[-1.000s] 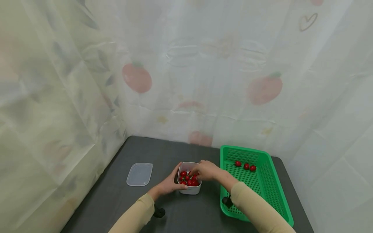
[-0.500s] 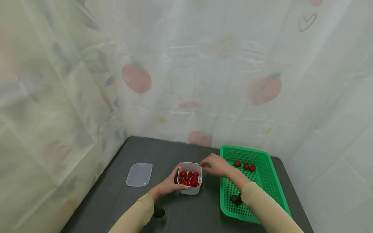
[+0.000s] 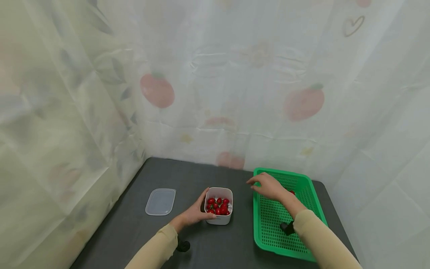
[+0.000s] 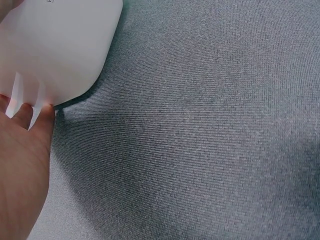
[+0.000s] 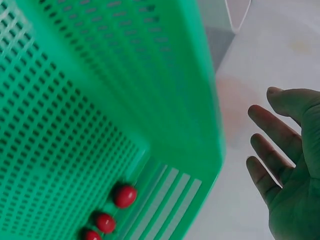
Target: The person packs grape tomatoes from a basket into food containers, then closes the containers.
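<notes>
Cherry tomatoes (image 3: 224, 210) lie in a small square white container (image 3: 218, 221) in the middle of the head view. My left hand (image 3: 192, 215) grips the container from its left side, thumb on the near wall; in the left wrist view fingertips touch its lower edge. Over the left rim of a green plastic basket (image 3: 272, 231), my right hand (image 3: 267, 186) is in the air, fingers spread and slightly bent, holding nothing. In the right wrist view three cherry tomatoes (image 5: 125, 196) lie in a row in the basket; the right arm mostly hides them from the head view.
A translucent square lid (image 3: 161, 202) lies flat on the dark grey table (image 3: 188, 175), left of the container. Printed plastic curtains (image 3: 201, 93) hang behind and beside the table. A black wrist camera (image 3: 287, 228) on the right arm is over the basket.
My right hand has come out of the container and moved right, up to the basket's left rim, leaving the tomatoes inside. My left hand and the container have stayed put.
</notes>
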### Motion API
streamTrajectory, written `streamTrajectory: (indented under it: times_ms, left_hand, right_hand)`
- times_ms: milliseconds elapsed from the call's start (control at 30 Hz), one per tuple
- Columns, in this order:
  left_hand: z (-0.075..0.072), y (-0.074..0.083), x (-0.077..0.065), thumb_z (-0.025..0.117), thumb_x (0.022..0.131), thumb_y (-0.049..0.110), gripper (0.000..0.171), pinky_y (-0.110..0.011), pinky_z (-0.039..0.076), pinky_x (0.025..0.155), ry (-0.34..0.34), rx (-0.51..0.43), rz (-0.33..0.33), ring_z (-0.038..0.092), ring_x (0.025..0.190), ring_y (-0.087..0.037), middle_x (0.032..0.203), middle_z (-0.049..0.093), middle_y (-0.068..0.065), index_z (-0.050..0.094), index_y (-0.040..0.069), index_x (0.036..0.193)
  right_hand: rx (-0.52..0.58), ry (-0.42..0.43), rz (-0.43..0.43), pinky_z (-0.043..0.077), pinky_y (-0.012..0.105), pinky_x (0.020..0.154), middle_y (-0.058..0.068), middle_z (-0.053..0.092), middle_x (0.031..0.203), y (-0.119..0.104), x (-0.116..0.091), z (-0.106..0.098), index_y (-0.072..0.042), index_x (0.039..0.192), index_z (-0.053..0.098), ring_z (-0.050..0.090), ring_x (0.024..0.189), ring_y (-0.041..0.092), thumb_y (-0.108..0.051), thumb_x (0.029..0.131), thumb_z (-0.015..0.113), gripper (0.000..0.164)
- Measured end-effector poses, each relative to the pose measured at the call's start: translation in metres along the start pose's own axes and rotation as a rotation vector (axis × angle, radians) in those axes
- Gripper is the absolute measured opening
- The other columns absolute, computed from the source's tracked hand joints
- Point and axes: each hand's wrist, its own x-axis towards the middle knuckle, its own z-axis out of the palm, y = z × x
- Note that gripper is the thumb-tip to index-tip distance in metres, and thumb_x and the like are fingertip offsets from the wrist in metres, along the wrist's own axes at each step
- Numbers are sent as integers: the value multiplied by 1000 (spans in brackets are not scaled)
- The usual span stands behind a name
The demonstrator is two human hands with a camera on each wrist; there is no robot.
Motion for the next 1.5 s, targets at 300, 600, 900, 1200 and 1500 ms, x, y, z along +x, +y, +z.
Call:
streamTrajectory:
  times_ms: [300, 600, 900, 1200, 1500]
  left_hand:
    - [0, 2, -1, 83, 88, 22, 113, -58, 33, 113, 8, 4, -11, 24, 147, -40, 165, 17, -15, 1, 20, 166]
    - [0, 3, -1, 84, 87, 25, 115, -57, 32, 114, 10, 17, -7, 23, 147, -39, 165, 17, -15, 0, 20, 166]
    - [1, -1, -3, 83, 88, 24, 115, -57, 34, 113, 7, 5, -6, 23, 147, -41, 165, 16, -15, -1, 18, 165]
    - [2, 0, -3, 83, 88, 24, 114, -55, 35, 113, -1, -6, -1, 24, 147, -40, 166, 15, -15, -1, 21, 165]
    - [4, 2, -3, 82, 89, 21, 113, -55, 37, 112, -8, -17, 6, 25, 146, -41, 165, 16, -15, -1, 18, 165]
  right_hand:
    - [-35, 29, 98, 45, 58, 100, 8, 69, 126, 34, -20, -16, -9, 128, 71, 54, 126, 40, -12, 101, 64, 28]
    - [-173, -16, 194, 44, 66, 95, 20, 67, 124, 66, -35, -3, -2, 129, 69, 52, 120, 52, -16, 99, 67, 33]
    - [-220, -106, 289, 39, 68, 100, 31, 56, 134, 76, -38, 24, 4, 137, 60, 45, 127, 56, -15, 97, 70, 45]
    - [-173, -144, 354, 25, 69, 111, 33, 41, 151, 74, -37, 41, 8, 148, 45, 24, 143, 58, -14, 99, 65, 57]
    - [-196, -168, 389, 28, 67, 111, 36, 38, 151, 73, -39, 45, 9, 149, 44, 26, 142, 57, -13, 100, 64, 57]
